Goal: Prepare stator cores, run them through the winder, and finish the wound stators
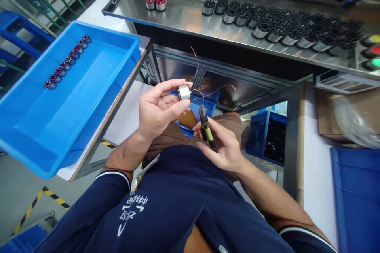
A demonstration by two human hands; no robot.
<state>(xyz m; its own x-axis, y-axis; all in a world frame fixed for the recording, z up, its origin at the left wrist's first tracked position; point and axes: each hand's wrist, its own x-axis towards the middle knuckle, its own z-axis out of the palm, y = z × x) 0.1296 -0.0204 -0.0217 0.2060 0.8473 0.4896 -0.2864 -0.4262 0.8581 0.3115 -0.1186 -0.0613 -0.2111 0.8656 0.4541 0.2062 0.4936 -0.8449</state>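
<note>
My left hand point(158, 106) grips a motor stator point(184, 92) between thumb and fingers, its silver side turned toward me. Thin copper wires point(197, 61) stick out from it, one curving upward and another reaching right. In my right hand point(224, 142) is a pair of cutting pliers point(204, 124) with dark jaws and yellow-and-black handles, the jaws pointing up. The jaw tips are just below and right of the stator, apart from it. Both hands are above my lap.
A blue tray point(97, 99) at left holds a row of several wound stators point(70, 60). On the metal shelf point(178, 16) ahead stand two red-wound stators point(156, 3) and many black-topped ones point(276, 33). Lit buttons point(371, 51) sit at far right. A blue bin point(204, 106) is below my hands.
</note>
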